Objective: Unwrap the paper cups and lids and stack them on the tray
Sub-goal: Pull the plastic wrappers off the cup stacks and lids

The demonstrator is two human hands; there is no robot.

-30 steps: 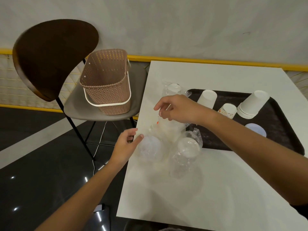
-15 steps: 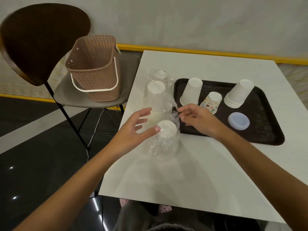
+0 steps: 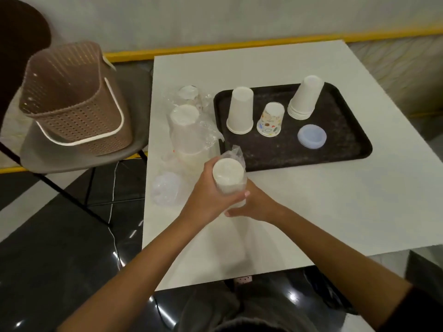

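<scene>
- Wrapped cup stack (image 3: 229,178): centre of frame, upright, just below the lower left corner of the tray (image 3: 347,149).
- Left hand (image 3: 203,202): grasping the stack's side, fingers curled round it.
- Right hand (image 3: 257,207): grasping the stack's lower part.

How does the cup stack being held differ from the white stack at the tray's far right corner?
The held stack is sealed in clear plastic; the tray stack is bare. The held stack is off the tray, near its front-left corner; the tray stack stands on it. Both are white paper cups, nested, bottoms up.
</scene>
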